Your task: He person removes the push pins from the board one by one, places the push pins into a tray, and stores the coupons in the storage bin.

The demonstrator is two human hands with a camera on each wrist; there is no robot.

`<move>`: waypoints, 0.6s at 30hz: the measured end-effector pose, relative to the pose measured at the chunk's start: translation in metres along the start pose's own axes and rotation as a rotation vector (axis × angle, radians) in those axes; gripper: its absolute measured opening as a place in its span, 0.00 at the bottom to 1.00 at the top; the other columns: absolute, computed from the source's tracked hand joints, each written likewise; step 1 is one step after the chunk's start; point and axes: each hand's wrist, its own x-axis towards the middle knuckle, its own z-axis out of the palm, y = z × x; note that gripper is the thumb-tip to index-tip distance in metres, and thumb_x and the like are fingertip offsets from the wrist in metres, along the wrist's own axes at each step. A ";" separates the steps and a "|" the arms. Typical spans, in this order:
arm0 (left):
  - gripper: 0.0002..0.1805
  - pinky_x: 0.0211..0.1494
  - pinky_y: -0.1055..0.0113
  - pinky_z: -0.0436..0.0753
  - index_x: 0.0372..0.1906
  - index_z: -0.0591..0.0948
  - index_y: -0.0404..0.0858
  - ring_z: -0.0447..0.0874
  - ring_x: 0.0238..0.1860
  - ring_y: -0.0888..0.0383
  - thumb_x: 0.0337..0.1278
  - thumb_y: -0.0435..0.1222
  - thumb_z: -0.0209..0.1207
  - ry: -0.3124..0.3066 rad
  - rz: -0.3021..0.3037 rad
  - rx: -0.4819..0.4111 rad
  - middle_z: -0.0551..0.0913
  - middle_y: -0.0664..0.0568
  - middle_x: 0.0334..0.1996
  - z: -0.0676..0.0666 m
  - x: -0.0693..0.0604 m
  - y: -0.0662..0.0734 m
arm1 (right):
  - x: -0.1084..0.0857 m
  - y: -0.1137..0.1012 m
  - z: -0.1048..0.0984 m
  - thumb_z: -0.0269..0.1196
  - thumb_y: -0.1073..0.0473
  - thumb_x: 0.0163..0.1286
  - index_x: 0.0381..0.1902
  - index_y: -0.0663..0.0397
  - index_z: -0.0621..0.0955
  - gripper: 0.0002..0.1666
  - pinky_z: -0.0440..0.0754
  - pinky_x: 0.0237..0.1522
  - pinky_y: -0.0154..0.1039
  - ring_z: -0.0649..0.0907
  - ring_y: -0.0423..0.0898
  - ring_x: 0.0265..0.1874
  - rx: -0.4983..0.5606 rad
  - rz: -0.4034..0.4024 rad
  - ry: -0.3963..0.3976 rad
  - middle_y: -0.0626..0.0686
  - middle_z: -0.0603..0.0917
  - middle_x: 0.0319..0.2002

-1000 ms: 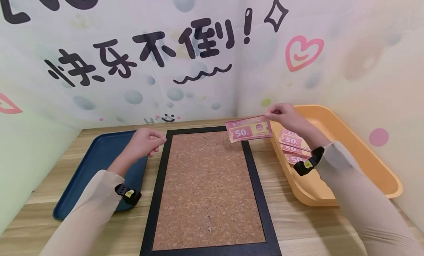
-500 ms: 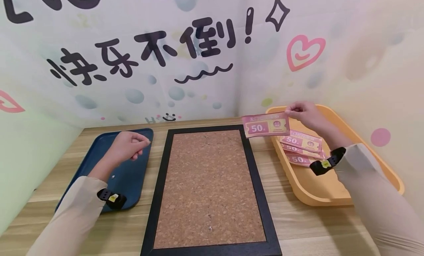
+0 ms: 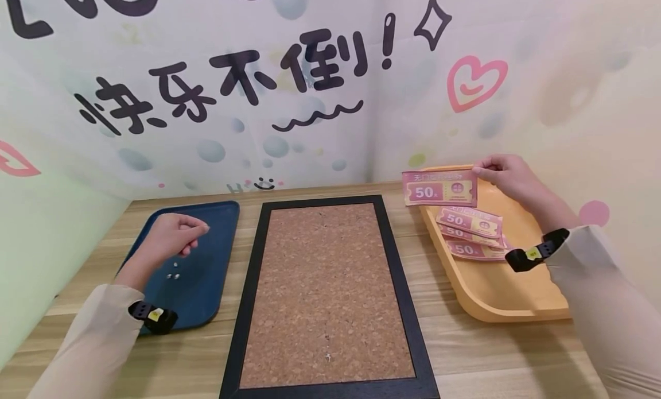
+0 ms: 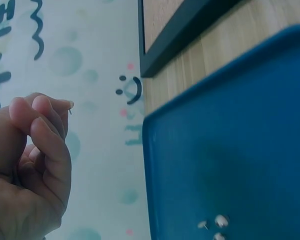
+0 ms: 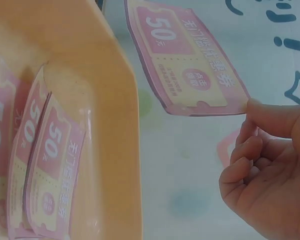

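High over the orange tray's left side, my right hand (image 3: 508, 172) pinches a pink and yellow coupon (image 3: 440, 188) by its upper right corner. "50" is printed on its face, which hangs toward the head camera. My left hand (image 3: 172, 238) is above the blue tray (image 3: 212, 284). Between its thumb and finger it pinches a small thumbtack (image 4: 71, 105), whose thin pin points down in the left wrist view. Several more thumbtacks (image 3: 177, 276) lie on the blue tray. Between the hands lies a cork board (image 3: 330, 295) with a black frame.
The orange tray (image 3: 490, 315) stands at the right with several similar coupons (image 3: 469, 220) fanned out in it. A printed cloth backdrop (image 3: 330, 146) closes off the far side of the wooden table (image 3: 206, 364). A small silvery speck (image 3: 327, 357) shows near the cork's lower edge.
My right hand has moved right with the coupon, from the board's top right corner to over the orange tray. My left hand has moved left and slightly down, from beside the board to over the blue tray.
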 end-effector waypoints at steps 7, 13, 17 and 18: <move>0.23 0.23 0.66 0.77 0.51 0.72 0.22 0.70 0.14 0.60 0.65 0.40 0.50 -0.001 -0.039 -0.016 0.74 0.52 0.16 -0.008 -0.003 -0.017 | 0.002 0.011 -0.008 0.48 0.46 0.71 0.52 0.70 0.68 0.29 0.67 0.40 0.41 0.65 0.54 0.41 0.017 0.032 0.010 0.63 0.67 0.44; 0.24 0.23 0.68 0.76 0.51 0.71 0.20 0.69 0.14 0.62 0.66 0.40 0.48 -0.018 -0.058 -0.025 0.73 0.53 0.16 -0.013 -0.003 -0.034 | 0.003 0.022 -0.016 0.47 0.44 0.70 0.51 0.71 0.68 0.31 0.66 0.38 0.40 0.64 0.54 0.40 0.018 0.048 0.032 0.60 0.66 0.42; 0.23 0.23 0.69 0.76 0.52 0.70 0.19 0.68 0.15 0.63 0.66 0.39 0.47 -0.034 -0.071 -0.034 0.73 0.53 0.16 -0.017 -0.003 -0.045 | 0.002 0.030 -0.022 0.46 0.42 0.70 0.52 0.72 0.67 0.34 0.65 0.37 0.40 0.63 0.54 0.39 0.017 0.060 0.037 0.60 0.65 0.41; 0.23 0.23 0.69 0.76 0.52 0.70 0.19 0.69 0.15 0.63 0.66 0.39 0.48 -0.035 -0.077 -0.039 0.73 0.53 0.16 -0.017 -0.003 -0.047 | 0.002 0.032 -0.023 0.46 0.42 0.69 0.53 0.71 0.67 0.34 0.65 0.37 0.41 0.64 0.54 0.39 0.016 0.063 0.042 0.59 0.65 0.41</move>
